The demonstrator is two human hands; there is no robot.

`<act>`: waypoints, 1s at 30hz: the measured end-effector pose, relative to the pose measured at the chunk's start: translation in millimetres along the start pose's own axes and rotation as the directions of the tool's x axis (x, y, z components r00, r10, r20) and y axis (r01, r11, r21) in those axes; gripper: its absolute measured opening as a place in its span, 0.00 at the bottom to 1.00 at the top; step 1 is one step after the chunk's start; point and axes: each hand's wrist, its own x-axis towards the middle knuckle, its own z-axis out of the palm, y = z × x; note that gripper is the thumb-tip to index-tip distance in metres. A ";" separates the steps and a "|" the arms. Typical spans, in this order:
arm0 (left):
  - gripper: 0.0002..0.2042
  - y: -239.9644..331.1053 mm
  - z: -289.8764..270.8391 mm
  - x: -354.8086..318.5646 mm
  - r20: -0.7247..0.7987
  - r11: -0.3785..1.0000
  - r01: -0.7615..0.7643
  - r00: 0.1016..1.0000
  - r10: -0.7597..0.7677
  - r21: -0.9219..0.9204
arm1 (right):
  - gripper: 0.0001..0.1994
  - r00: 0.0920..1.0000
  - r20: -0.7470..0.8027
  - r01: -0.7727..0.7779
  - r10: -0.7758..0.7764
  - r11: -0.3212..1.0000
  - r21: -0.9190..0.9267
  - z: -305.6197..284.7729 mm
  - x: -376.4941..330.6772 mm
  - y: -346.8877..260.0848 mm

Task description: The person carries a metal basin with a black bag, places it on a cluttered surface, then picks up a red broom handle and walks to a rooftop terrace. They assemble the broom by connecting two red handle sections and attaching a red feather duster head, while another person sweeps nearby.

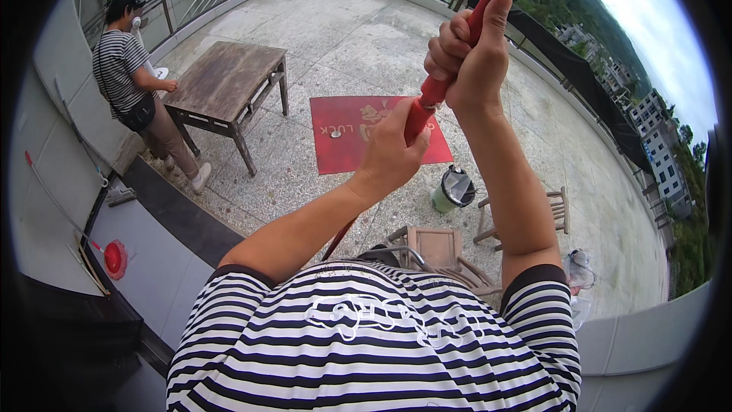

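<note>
A red pole (488, 4) slants up in front of me toward the upper right and leaves the picture at the top. My right hand (469, 61) is wrapped round it higher up, the thumb lying along the shaft. Lower down, my left hand (387, 151) grips the same pole, just below a joint where a thicker red sleeve meets the section under it. Past my left forearm, a thin dark red length shows near my chest. What is fixed to the upper end lies outside the view.
A wooden table (229, 80) stands at left with a person (126, 69) beside it. Ahead lies a red mat (335, 137). A lined bin (454, 189), a wooden stool (435, 244) and a chair (560, 210) are close by. A red-headed mop (115, 259) leans on the left wall; railings edge the terrace.
</note>
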 end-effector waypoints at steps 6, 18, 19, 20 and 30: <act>0.03 -4.2 -42.2 13.7 0.722 0.699 0.604 0.667 -0.182 -0.382 | 0.31 0.981 0.194 -0.048 0.025 0.992 0.115 8.1 -23.2 -4.3; 0.12 5.4 -26.3 10.8 0.467 0.889 0.294 0.878 -0.105 -0.352 | 0.31 1.000 0.007 -0.011 0.010 0.993 0.117 3.7 -5.9 -1.4; 0.11 -5.6 -18.0 6.9 0.360 0.936 0.184 0.930 -0.067 -0.301 | 0.31 1.000 -0.012 -0.018 0.019 0.992 0.124 6.3 -5.9 1.3; 0.09 -11.4 -15.8 5.0 0.253 0.971 0.074 0.967 -0.015 -0.229 | 0.31 1.000 -0.006 -0.021 0.021 0.993 0.120 8.1 -8.8 1.1; 0.20 9.1 -46.4 22.9 0.902 0.448 0.798 0.430 0.043 -0.402 | 0.30 0.847 0.532 -0.147 -0.004 0.960 0.240 5.3 -18.4 -19.3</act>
